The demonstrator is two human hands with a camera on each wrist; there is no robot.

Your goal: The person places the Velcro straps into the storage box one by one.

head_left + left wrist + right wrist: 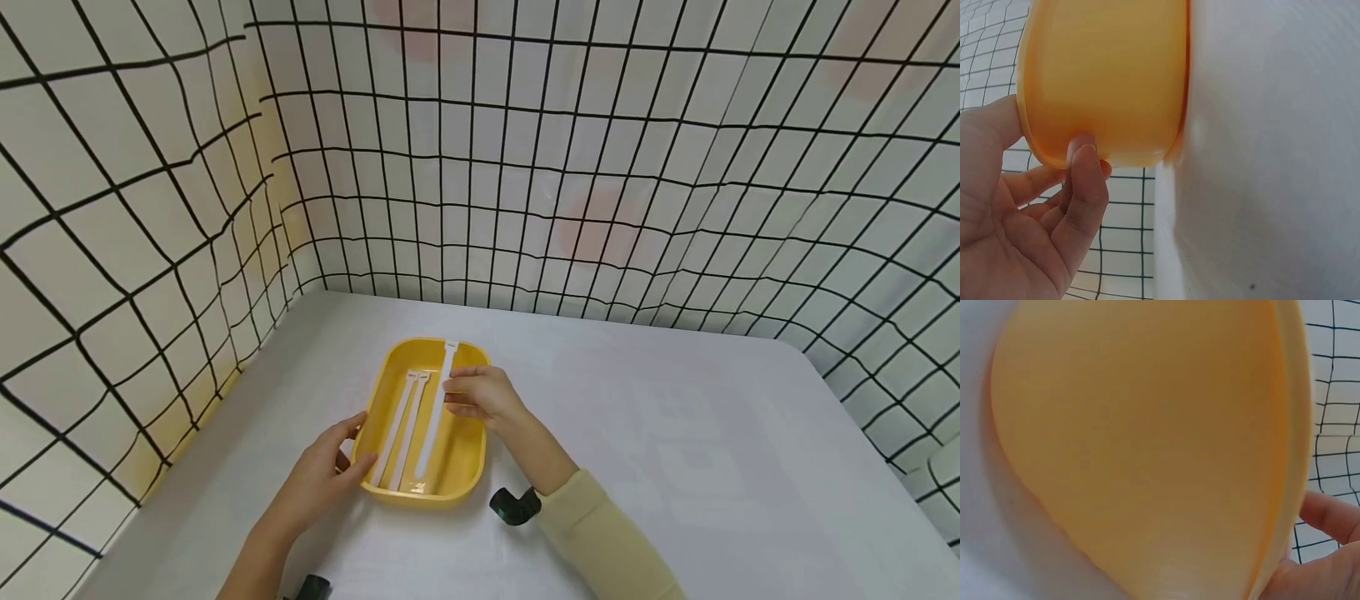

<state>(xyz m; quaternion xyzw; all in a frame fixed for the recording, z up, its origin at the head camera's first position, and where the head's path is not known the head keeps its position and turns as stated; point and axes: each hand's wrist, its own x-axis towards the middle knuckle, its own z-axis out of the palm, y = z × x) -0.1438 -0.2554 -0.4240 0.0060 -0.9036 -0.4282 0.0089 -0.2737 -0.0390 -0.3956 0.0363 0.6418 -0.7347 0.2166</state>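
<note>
A yellow oblong tray (461,462) stands on the white table. My left hand (326,462) grips its left wall, thumb over the rim; the left wrist view shows curled fingers (1088,181) against the outside. My right hand (487,396) reaches over the right rim and pinches a long white strap (435,425) with a slotted end, near its upper part. That strap slants along the tray, its slotted end over the far rim. Two similar white straps (410,432) lie side by side inside, to its left. In the right wrist view the tray's outer wall (1147,437) hides the strap.
Black wire-grid panels (525,158) backed with white rise behind the table and along both sides. The white tabletop (652,450) extends right of the tray. A black curved piece (516,506) sits at my right wrist, another (313,587) at my left.
</note>
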